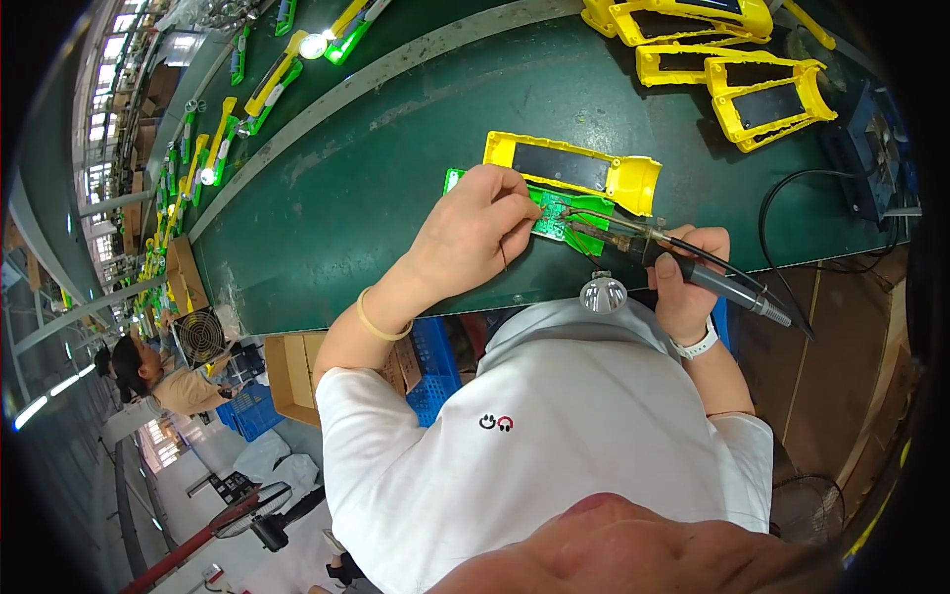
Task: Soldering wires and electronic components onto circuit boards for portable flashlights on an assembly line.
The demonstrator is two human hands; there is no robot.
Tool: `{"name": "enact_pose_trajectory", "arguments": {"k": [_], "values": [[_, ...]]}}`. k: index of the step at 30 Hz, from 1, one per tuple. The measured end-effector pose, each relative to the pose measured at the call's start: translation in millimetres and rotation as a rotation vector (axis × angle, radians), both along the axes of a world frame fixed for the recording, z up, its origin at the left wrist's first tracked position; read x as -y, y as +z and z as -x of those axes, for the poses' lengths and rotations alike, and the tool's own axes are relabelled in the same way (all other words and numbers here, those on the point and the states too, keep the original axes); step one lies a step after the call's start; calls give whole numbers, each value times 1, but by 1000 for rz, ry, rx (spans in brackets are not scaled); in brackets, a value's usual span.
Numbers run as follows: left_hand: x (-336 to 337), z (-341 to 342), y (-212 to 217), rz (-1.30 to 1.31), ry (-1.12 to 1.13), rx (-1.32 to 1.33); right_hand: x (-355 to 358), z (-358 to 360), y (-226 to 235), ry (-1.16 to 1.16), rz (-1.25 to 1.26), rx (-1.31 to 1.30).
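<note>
A green circuit board [584, 210] lies on the dark green belt [376, 198], in front of a yellow torch housing [574, 166] with a dark panel. My left hand [473, 236], a yellow band on its wrist, rests on the board's left end with its fingers pinched together on a thin wire [503, 259] that hangs below them. My right hand [690, 282], with a white watch strap, grips a soldering iron [722, 282]. The iron's tip [576, 214] touches the board. A small silver reflector [603, 294] sits at the belt's near edge.
Several empty yellow housings [762, 99] lie at the upper right, beside a dark device [871, 148] and a black cable [782, 213]. Yellow-green torches [267, 89] line the far belt. A blue crate [435, 366], cardboard box [287, 371], fan [201, 337] and another person [163, 381] are at the left.
</note>
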State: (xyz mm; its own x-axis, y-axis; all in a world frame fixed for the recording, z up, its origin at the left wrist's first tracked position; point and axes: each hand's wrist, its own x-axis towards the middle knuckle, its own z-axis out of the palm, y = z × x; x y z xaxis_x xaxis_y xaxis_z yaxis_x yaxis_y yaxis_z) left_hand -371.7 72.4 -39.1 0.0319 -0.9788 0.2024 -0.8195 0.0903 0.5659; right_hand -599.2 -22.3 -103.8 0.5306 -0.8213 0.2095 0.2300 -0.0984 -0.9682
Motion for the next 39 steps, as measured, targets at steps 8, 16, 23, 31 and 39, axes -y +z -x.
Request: {"name": "enact_pose_trajectory", "arguments": {"k": [8, 16, 23, 31, 39], "values": [[1, 3, -2, 52, -46, 107, 1, -3, 4, 89, -49, -8], [2, 2, 1, 28, -82, 116, 5, 0, 3, 44, -25, -60], [4, 4, 1, 21, -79, 111, 6, -1, 5, -23, -230, 145], [-15, -9, 32, -124, 172, 405, 6, 2, 4, -12, -157, 133], [2, -5, 2, 196, -101, 68, 10, 7, 2, 30, -182, 164]]}}
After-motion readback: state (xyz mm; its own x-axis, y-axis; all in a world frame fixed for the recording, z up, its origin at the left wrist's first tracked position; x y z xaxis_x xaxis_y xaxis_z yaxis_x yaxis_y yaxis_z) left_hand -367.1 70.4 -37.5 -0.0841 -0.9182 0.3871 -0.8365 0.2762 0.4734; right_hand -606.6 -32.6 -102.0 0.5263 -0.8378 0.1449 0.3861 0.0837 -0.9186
